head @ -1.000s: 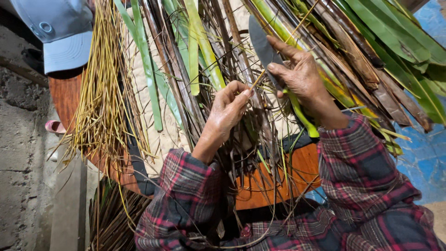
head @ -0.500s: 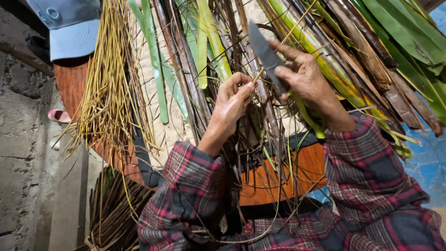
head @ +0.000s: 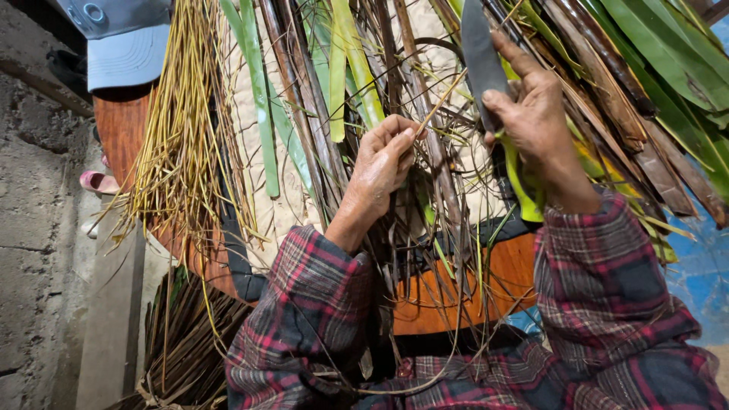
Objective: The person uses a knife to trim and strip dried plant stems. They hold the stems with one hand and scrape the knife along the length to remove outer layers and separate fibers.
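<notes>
My left hand pinches a thin yellowish leaf midrib between thumb and fingers, and the stick rises toward the upper right. My right hand grips a knife; its dark grey blade points up, close beside the stick's upper part. Both hands hover over a heap of long green and brown palm leaves. My sleeves are red and dark plaid.
A bundle of stripped yellow midribs hangs at the left over a reddish-brown board. A grey cap brim shows at top left. A rough concrete wall lies far left, with dark dry strips below and blue floor at right.
The knife blade has risen higher along the stick, and my left hand has shifted slightly up while keeping its pinch on the midrib.
</notes>
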